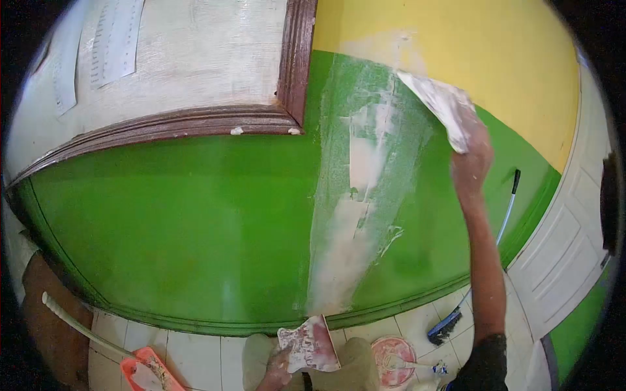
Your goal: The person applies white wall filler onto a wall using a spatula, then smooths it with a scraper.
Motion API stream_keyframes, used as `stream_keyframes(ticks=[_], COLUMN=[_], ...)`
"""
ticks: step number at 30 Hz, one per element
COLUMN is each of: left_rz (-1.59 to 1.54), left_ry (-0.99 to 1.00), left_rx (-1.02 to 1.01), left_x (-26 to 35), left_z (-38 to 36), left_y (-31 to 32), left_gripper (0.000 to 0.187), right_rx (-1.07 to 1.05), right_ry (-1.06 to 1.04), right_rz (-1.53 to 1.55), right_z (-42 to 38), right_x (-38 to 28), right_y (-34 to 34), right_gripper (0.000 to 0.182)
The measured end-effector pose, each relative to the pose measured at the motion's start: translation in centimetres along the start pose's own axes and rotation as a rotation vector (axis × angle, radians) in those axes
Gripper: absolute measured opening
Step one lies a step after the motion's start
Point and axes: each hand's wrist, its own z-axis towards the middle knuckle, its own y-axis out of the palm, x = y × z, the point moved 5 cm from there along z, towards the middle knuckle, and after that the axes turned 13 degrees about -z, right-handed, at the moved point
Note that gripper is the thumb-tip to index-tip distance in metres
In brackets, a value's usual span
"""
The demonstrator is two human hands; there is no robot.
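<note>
My right hand (475, 153) is raised at the wall, its fingers wrapped round a wide putty knife (433, 98) smeared with white putty. The blade's tip meets the wall near the line between the yellow and green paint. Below and left of it, a long streak of whitish putty (345, 247) runs down the green wall (208, 221) to the skirting. Low in front of my body, my left hand (278, 370) grips a second broad putty knife (310, 344), its blade coated with putty. Part of that handle is hidden by the fingers.
A brown-framed white board (195, 58) hangs upper left. On the tiled floor are an orange dustpan (147, 375), a round pink container (404, 348) with a tool across it, and a broom (445, 328) leaning on the wall. A white door (564, 260) stands at the right.
</note>
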Motion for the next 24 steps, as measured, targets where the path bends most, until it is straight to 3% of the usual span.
stream_keyframes(ticks=[2, 5, 14, 24], left_rz=[0.359, 0.457, 0.541, 0.502], left_ry=[0.205, 0.274, 0.343, 0.371], left_rx=[0.249, 0.332, 0.44, 0.417], left_x=[-0.9, -1.5, -0.5, -0.6], left_z=[-0.2, -0.5, -1.4, -1.2], left_y=[2.2, 4.1, 5.2, 4.6], left_gripper=[0.063, 0.062, 0.058, 0.048], right_rx=[-0.102, -0.137, -0.371, -0.429], right_ry=[0.171, 0.024, 0.142, 0.141], right_rz=[0.114, -0.06, 0.05, 0.064], right_z=[0.5, -1.7, -12.6, -18.5], right_x=[-3.1, -8.8, -13.7, -15.2], right_y=[0.8, 0.5, 0.3, -0.2], right_gripper=[0.041, 0.044, 0.056, 0.049])
